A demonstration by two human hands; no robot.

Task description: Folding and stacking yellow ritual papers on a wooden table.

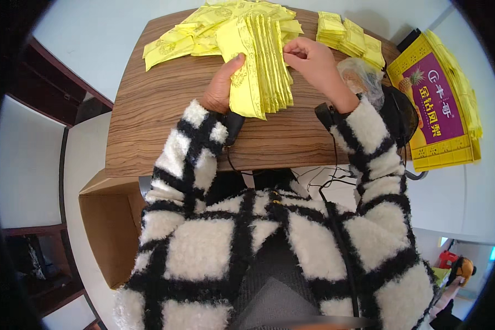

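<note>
A thick stack of flat yellow packets (261,69) is held upright over the table, its edges fanned out. My left hand (221,83) is closed round the stack's left side, the thumb lying on the front packet. At the stack's right edge, my right hand (318,65) pinches with thumb and forefinger at a packet's edge; its other fingers are curled. A loose, overlapping pile of similar yellow packets (176,43) lies just behind the stack. Farther right, several packets sit in small neat stacks (344,34).
The wood-grain table (143,118) has a clear plastic bag (368,77) at its right. Beside it stands a yellow and purple fruit carton (421,137) with yellow packets along its far side. An open cardboard box (105,236) is below left; black cables (335,176) hang at the near edge.
</note>
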